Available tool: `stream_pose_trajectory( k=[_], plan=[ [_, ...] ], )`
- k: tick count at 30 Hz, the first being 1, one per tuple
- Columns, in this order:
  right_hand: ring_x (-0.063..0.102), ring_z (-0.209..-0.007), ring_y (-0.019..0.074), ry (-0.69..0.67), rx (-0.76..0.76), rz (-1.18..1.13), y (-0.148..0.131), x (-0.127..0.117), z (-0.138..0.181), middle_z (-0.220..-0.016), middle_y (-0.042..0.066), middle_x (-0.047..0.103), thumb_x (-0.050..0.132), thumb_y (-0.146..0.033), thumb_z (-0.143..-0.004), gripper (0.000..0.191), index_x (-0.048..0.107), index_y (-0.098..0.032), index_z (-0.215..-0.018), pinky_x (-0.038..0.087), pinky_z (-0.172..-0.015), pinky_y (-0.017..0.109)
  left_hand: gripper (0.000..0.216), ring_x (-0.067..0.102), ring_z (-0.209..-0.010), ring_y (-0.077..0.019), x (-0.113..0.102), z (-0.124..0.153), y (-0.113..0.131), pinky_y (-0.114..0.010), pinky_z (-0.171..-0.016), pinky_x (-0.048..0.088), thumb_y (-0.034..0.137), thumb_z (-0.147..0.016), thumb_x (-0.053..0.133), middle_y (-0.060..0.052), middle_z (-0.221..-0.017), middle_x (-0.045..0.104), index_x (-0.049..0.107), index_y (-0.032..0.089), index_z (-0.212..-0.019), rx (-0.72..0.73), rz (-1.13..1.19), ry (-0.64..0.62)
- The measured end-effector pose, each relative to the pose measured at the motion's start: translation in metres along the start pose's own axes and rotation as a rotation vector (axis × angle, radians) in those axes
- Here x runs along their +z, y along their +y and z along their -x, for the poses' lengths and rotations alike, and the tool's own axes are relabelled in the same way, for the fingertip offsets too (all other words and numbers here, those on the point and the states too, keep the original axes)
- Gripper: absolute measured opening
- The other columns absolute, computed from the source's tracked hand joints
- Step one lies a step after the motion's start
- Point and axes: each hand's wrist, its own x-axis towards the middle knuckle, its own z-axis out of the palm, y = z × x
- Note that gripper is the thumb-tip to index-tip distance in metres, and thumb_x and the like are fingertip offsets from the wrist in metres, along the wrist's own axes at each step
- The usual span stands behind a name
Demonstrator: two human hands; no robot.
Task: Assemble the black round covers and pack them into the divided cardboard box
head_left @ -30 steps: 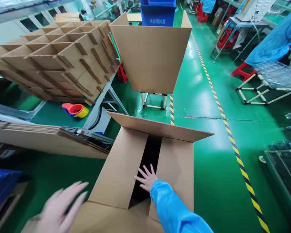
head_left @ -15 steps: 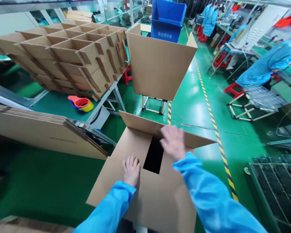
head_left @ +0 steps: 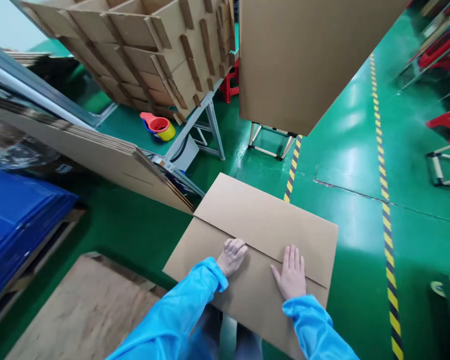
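Observation:
A cardboard box point(head_left: 264, 207) stands in front of me with its top flaps folded down; a slanting seam runs between the far and near flaps. My left hand point(head_left: 232, 256) is on the left part of the top, its fingers curled together at the near flap's edge by the seam. What lies under these fingertips is hidden. My right hand point(head_left: 291, 277) lies flat on the top, palm down, its fingers stretched across the seam and its thumb apart. Both wrists show blue sleeves.
A larger carton point(head_left: 296, 60) stands on a pipe-frame stand point(head_left: 270, 142) ahead. Flat cardboard sheets point(head_left: 108, 150) lean at left. Stacked cardboard dividers point(head_left: 153, 55) and tape rolls point(head_left: 159, 127) sit on the bench. A wooden board point(head_left: 86, 310) and blue sheeting point(head_left: 22, 215) lie left.
The far flap, upright before, is now folded down, and the dark opening is covered. My right hand has come down flat on the top. My left fingers have curled. The view has tilted downward.

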Motion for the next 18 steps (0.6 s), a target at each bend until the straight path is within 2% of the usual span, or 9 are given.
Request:
stream_pose_trajectory(
  k=[3,7,10,13,15,17,18],
  plan=[
    [0.023,-0.147,0.0364,-0.034,-0.055,-0.045,0.016,-0.005,-0.008,-0.159,0.023,0.025,0.020,-0.065,-0.096,0.088,0.011,-0.002,-0.157,0.020,-0.117,0.053,0.043,0.039,-0.138,-0.0250,-0.017,-0.021,-0.011,-0.045,-0.116,0.026,0.026,-0.097,0.046,-0.015,-0.139,0.056,0.047,0.015,-0.139,-0.153,-0.054,-0.055],
    [0.023,-0.148,0.0345,-0.103,-0.077,-0.045,0.028,-0.008,-0.009,-0.159,0.021,0.027,0.018,-0.068,-0.095,0.089,0.021,-0.004,-0.156,0.019,-0.118,0.053,0.066,0.022,-0.149,-0.0272,-0.028,-0.041,-0.026,-0.049,-0.122,0.014,0.044,-0.099,0.041,-0.014,-0.157,0.035,0.025,0.012,-0.154,-0.229,-0.066,-0.279],
    [0.024,-0.147,0.0358,-0.130,-0.049,-0.040,0.023,0.005,-0.008,-0.156,0.024,0.031,0.008,-0.064,-0.096,0.089,0.035,0.000,-0.150,0.022,-0.116,0.055,0.069,0.019,-0.150,-0.0253,-0.020,-0.043,-0.030,-0.046,-0.122,0.016,0.048,-0.098,0.039,-0.012,-0.161,0.029,0.019,0.014,-0.156,-0.274,-0.058,-0.401],
    [0.029,-0.144,0.0386,-0.104,-0.061,-0.034,0.020,0.016,-0.003,-0.152,0.028,0.037,0.005,-0.063,-0.096,0.091,0.045,0.004,-0.143,0.025,-0.113,0.058,0.069,0.016,-0.151,-0.0247,-0.007,-0.041,-0.027,-0.051,-0.123,0.012,0.048,-0.098,0.038,-0.007,-0.162,0.024,0.014,0.021,-0.157,-0.360,-0.053,-0.454],
    [0.038,-0.138,0.0417,-0.049,-0.096,-0.019,0.023,0.018,-0.003,-0.145,0.031,0.044,0.005,-0.065,-0.095,0.094,0.054,0.005,-0.135,0.028,-0.111,0.060,0.069,0.015,-0.151,-0.0262,-0.001,-0.040,-0.025,-0.056,-0.123,0.010,0.051,-0.098,0.038,-0.005,-0.163,0.023,0.012,0.025,-0.157,-0.418,-0.032,-0.476],
    [0.051,-0.124,0.0438,0.007,-0.130,-0.003,0.024,0.015,-0.018,-0.130,0.031,0.057,0.012,-0.068,-0.094,0.091,0.066,0.001,-0.120,0.032,-0.107,0.062,0.071,0.015,-0.151,-0.0294,0.002,-0.040,-0.025,-0.060,-0.121,0.010,0.054,-0.096,0.039,-0.005,-0.163,0.021,0.011,0.027,-0.156,-0.470,0.005,-0.497],
    [0.056,-0.116,0.0428,0.023,-0.156,-0.010,0.020,0.012,-0.035,-0.121,0.028,0.063,0.019,-0.066,-0.095,0.083,0.070,-0.004,-0.110,0.035,-0.105,0.062,0.073,0.015,-0.151,-0.0310,0.004,-0.039,-0.025,-0.062,-0.121,0.011,0.056,-0.095,0.039,-0.005,-0.163,0.020,0.010,0.028,-0.156,-0.485,0.028,-0.504]
  ],
)
